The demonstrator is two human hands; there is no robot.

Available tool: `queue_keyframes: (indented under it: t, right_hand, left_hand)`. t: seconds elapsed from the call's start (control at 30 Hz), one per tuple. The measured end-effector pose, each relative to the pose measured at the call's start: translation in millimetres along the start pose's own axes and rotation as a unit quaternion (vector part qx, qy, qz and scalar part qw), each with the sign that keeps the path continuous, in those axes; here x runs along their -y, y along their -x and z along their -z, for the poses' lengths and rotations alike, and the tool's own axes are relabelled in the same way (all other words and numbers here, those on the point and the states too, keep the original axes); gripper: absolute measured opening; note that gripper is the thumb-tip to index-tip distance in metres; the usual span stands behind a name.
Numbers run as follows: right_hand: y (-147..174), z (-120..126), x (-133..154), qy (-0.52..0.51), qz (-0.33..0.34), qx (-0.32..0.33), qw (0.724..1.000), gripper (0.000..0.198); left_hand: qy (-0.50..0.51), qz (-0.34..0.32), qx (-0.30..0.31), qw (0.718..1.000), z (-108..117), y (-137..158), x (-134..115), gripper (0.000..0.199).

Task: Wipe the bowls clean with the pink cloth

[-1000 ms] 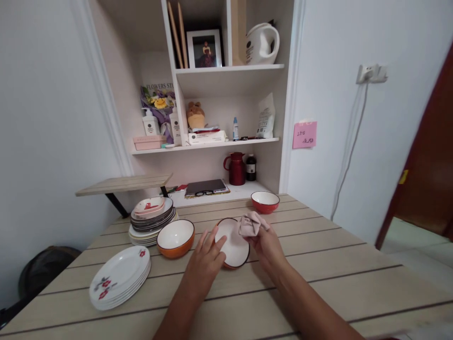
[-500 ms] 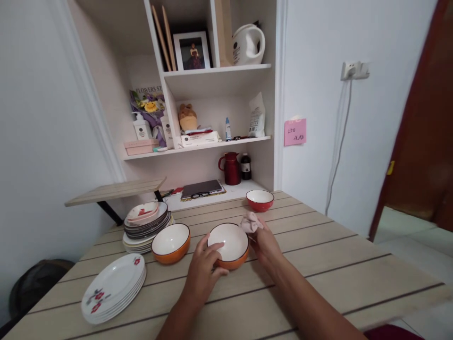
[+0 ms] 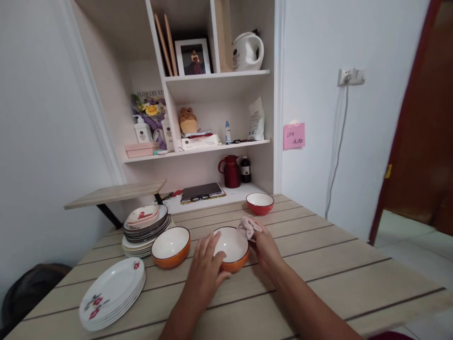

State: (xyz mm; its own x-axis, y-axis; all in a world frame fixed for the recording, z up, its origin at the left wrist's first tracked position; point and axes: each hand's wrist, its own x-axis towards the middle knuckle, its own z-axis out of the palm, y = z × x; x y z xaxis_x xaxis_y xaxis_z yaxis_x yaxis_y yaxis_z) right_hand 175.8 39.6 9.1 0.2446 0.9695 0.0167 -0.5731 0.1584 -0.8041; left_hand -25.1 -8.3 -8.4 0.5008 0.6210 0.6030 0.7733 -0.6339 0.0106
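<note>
An orange bowl with a white inside (image 3: 234, 246) stands on the wooden table between my hands. My left hand (image 3: 208, 259) grips its left side, thumb over the rim and fingers along the outer wall. In my right hand (image 3: 264, 243) is a bunched pale pink cloth (image 3: 249, 228), pressed to the bowl's right rim. A second orange bowl (image 3: 171, 245) sits just left of my left hand. Farther back is a red bowl (image 3: 260, 204), also white inside.
A stack of white oval plates with red flowers (image 3: 113, 293) lies at the front left. Behind it rises a taller pile of mixed plates (image 3: 148, 229) beside a small raised shelf (image 3: 116, 192). A red jug (image 3: 231, 172) and a dark folder (image 3: 201, 191) are at the back.
My left hand has shifted farther over the bowl's left rim. The cloth in my right hand has moved slightly along the right rim. The view has tilted up a little.
</note>
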Motion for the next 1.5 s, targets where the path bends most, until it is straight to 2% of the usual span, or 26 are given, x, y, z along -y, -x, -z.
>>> queue_keyframes:
  t: [0.07,0.13,0.17,0.27,0.33,0.4,0.47,0.5,0.6,0.67,0.77,0.83,0.9,0.97,1.07,1.13,1.17,1.23,1.3,1.33,1.37,1.47,1.5]
  right_hand:
    - [-0.5,0.0,-0.3,-0.006,-0.002,0.001,1.000,0.043]
    - [0.2,-0.5,-0.1,-0.012,-0.001,0.007,1.000,0.042]
    - [1.0,-0.9,0.1,-0.015,0.000,0.011,1.000,0.040]
    - [4.3,-2.8,0.5,-0.018,0.004,0.027,0.999,0.028]
    - [5.7,-4.0,-0.3,-0.020,0.018,0.039,0.999,0.027]
    - [5.5,-4.6,-2.0,-0.026,0.045,0.045,0.998,0.033]
    - [3.9,-4.3,-4.1,-0.035,0.071,0.041,0.996,0.038]
    - [3.0,-4.0,-5.1,-0.039,0.079,0.036,0.995,0.040]
    - [2.2,-3.5,-6.5,-0.038,0.094,0.030,0.994,0.042]
    - [4.6,-4.3,-6.0,-0.027,0.102,0.036,0.994,0.040]
    - [12.4,-7.3,-3.7,0.000,0.122,0.054,0.991,0.036]
    - [18.2,-9.2,-2.7,0.048,0.156,0.094,0.982,0.050]
    - [22.4,-10.0,-3.1,0.121,0.202,0.156,0.959,0.074]
    - [24.7,-9.5,-4.4,0.210,0.249,0.209,0.922,0.079]
    - [27.5,-7.5,-5.9,0.317,0.323,0.239,0.859,0.044]
    - [31.1,-6.6,-6.0,0.341,0.372,0.251,0.826,0.019]
    - [33.3,-6.6,-5.9,0.345,0.396,0.262,0.810,0.012]
    - [37.5,-7.2,-6.0,0.352,0.431,0.297,0.776,0.013]
    - [38.2,-8.1,-6.7,0.358,0.439,0.325,0.757,0.016]
    - [36.4,-8.3,-7.3,0.356,0.431,0.324,0.764,0.019]
    - [33.0,-8.0,-8.0,0.347,0.417,0.308,0.781,0.022]
    - [16.7,-4.7,-9.1,0.294,0.353,0.213,0.862,0.028]
    - [11.6,-3.2,-9.1,0.280,0.332,0.192,0.880,0.029]
  left_hand:
    - [0.031,-0.011,0.047,0.998,4.7,-6.6,-1.0,0.062]
    - [0.053,-0.006,0.095,0.994,10.4,-15.0,-3.7,0.069]
    - [0.057,0.004,0.116,0.992,13.2,-19.3,-5.7,0.061]
    - [0.067,0.036,0.176,0.982,18.7,-29.1,-13.0,0.020]
    - [0.084,0.056,0.193,0.976,17.9,-31.1,-16.8,0.007]
    - [0.125,0.084,0.176,0.973,13.3,-29.7,-18.7,0.005]
    - [0.195,0.140,0.137,0.961,6.3,-26.6,-19.1,0.008]
    - [0.239,0.184,0.112,0.947,2.6,-25.1,-19.1,0.010]
    - [0.382,0.303,0.038,0.872,-5.0,-22.6,-20.1,0.017]
    - [0.441,0.332,0.000,0.834,-6.0,-22.5,-21.9,0.020]
    - [0.491,0.343,-0.021,0.800,-3.5,-22.9,-24.9,0.025]
    - [0.518,0.349,-0.032,0.780,-1.7,-23.0,-26.2,0.030]
    - [0.536,0.354,-0.042,0.765,-1.0,-22.7,-27.0,0.031]
    - [0.541,0.356,-0.047,0.761,-1.7,-22.2,-27.4,0.028]
    - [0.534,0.357,-0.055,0.764,-5.5,-21.1,-27.5,0.025]
    - [0.541,0.357,-0.061,0.759,-8.6,-20.7,-27.0,0.029]
    - [0.547,0.357,-0.065,0.755,-9.8,-20.6,-26.6,0.032]
    - [0.553,0.353,-0.074,0.751,-10.5,-21.1,-25.7,0.039]
    - [0.552,0.349,-0.081,0.753,-9.0,-21.9,-25.2,0.042]
    - [0.553,0.347,-0.083,0.753,-7.7,-22.3,-25.2,0.041]
    - [0.556,0.345,-0.081,0.752,-6.4,-22.5,-25.5,0.039]
    - [0.572,0.338,-0.069,0.744,-4.0,-22.1,-27.0,0.033]
    - [0.576,0.337,-0.066,0.742,-3.9,-21.7,-27.5,0.033]
